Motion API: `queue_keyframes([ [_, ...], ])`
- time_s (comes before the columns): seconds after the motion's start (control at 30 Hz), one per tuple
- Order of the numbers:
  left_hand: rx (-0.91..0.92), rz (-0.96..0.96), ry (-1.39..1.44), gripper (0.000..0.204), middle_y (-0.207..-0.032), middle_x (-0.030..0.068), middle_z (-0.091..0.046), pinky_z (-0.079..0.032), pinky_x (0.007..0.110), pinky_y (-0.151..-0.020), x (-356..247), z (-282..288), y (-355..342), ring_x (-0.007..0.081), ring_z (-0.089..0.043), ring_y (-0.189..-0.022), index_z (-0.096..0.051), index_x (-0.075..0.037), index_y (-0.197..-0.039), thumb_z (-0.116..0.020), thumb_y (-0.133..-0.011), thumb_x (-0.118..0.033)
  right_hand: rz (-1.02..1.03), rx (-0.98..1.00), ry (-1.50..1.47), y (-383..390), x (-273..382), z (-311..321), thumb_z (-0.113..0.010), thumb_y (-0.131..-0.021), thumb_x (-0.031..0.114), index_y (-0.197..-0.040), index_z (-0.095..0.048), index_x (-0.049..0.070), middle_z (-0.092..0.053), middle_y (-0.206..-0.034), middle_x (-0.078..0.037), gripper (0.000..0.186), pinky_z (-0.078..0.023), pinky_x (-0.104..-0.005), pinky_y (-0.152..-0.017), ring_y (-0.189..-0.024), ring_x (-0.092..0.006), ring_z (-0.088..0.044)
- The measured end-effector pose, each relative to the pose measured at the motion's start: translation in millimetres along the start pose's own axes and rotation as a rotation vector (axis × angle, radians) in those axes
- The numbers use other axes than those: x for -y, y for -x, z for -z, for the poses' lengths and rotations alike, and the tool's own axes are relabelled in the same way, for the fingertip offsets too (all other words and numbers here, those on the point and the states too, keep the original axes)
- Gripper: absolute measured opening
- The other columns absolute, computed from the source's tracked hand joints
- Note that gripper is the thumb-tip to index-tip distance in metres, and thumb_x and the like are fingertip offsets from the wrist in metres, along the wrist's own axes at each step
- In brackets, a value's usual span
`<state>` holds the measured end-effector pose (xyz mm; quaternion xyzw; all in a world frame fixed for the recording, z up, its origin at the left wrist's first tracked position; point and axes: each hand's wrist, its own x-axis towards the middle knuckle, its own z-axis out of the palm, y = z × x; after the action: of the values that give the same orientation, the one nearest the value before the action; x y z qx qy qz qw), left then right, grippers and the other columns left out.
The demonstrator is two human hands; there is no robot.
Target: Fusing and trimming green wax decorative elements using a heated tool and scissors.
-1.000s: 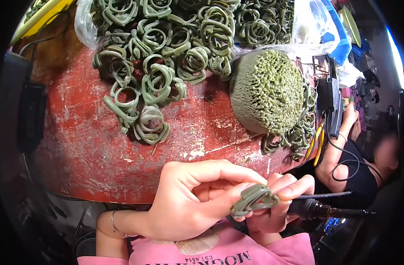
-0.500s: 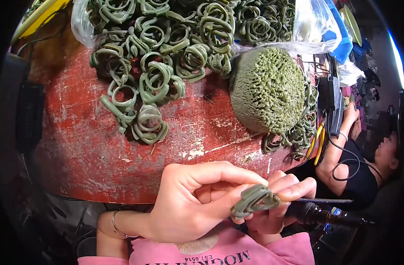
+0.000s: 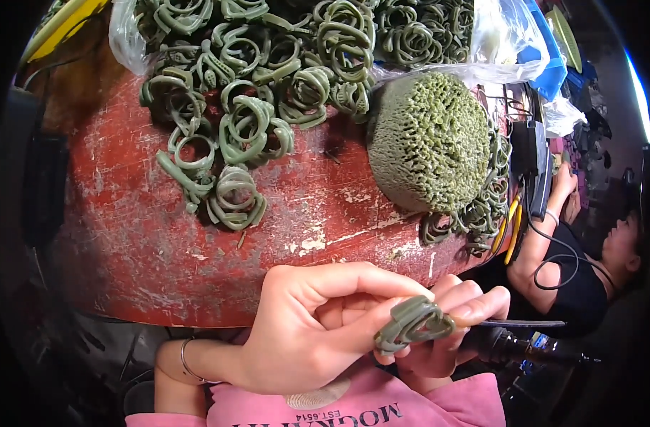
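My left hand [image 3: 307,331], a metal bangle on its wrist, pinches a green, wax-like ring piece [image 3: 412,325] between thumb and fingers, just off the table's near edge. My right hand [image 3: 464,313] is closed against the far side of the piece, its thumb tip at the piece's edge. Out of the right fingers sticks a thin, dark, blade-like tool [image 3: 522,324], pointing right; its other end is hidden. Below it lies a black, pen-shaped tool with a narrow tip [image 3: 531,348]; whether the right hand grips this too, I cannot tell.
Many green rings [image 3: 250,121] are heaped at the back of the worn red table [image 3: 282,206], partly on clear plastic [image 3: 510,50]. A rough green block [image 3: 432,142] stands right of centre. Yellow-handled pliers [image 3: 511,228] and cables are at the right edge. Another person [image 3: 581,263] sits at right.
The table and its rings have shifted slightly left and up in view. Both hands keep the same hold on the ring piece, which is tilted a little differently.
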<state>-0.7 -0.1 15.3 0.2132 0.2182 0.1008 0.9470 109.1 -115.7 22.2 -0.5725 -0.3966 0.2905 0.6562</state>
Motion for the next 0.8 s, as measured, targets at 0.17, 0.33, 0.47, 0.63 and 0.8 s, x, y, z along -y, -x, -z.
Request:
queue_keyframes([
  [0.17,0.01,0.031,0.054,0.021,-0.079,0.015,-0.058,-0.049,0.023,-0.05,2,0,2,0.0174,-0.059,-0.063,-0.055,0.008,-0.092,-0.058,-0.076,-0.005,0.071,0.073,0.025,1,-4,5,-0.052,-0.076,-0.002,-0.094,-0.04,0.002,-0.051,-0.071,-0.01,0.022,-0.04,-0.0271,-0.053,-0.056,-0.0164,-0.048],
  [0.33,0.034,0.03,0.11,0.021,-0.082,0.0168,-0.058,-0.049,0.022,-0.049,4,1,2,0.0175,-0.059,-0.063,-0.053,0.008,-0.093,-0.057,-0.076,-0.005,0.052,0.027,0.044,4,-2,-1,-0.053,-0.073,-0.008,-0.096,-0.039,0.002,-0.05,-0.071,-0.01,0.029,-0.04,-0.0283,-0.053,-0.057,-0.0167,-0.047],
  [0.47,0.046,0.101,0.152,0.02,-0.085,0.0185,-0.058,-0.048,0.022,-0.048,2,1,2,0.0182,-0.06,-0.062,-0.051,0.008,-0.092,-0.056,-0.075,-0.002,0.097,0.061,0.134,4,-2,3,-0.054,-0.071,-0.009,-0.097,-0.04,0.002,-0.05,-0.071,-0.01,0.032,-0.04,-0.0284,-0.054,-0.058,-0.0169,-0.048],
  [0.63,0.035,0.114,0.184,0.019,-0.083,0.018,-0.059,-0.047,0.022,-0.047,4,3,2,0.0182,-0.06,-0.061,-0.051,0.008,-0.092,-0.056,-0.075,-0.001,0.128,-0.016,0.14,4,-6,-3,-0.057,-0.071,-0.006,-0.093,-0.039,0.003,-0.05,-0.068,-0.009,0.03,-0.04,-0.0272,-0.053,-0.055,-0.0161,-0.048],
  [0.8,0.074,0.131,0.29,0.02,-0.081,0.0173,-0.059,-0.046,0.022,-0.046,5,-2,4,0.0175,-0.059,-0.061,-0.052,0.007,-0.091,-0.057,-0.075,-0.003,0.128,-0.178,0.167,-5,-6,-10,-0.054,-0.079,0.007,-0.086,-0.036,0.006,-0.048,-0.06,-0.007,0.019,-0.039,-0.0233,-0.046,-0.046,-0.0139,-0.047],
])
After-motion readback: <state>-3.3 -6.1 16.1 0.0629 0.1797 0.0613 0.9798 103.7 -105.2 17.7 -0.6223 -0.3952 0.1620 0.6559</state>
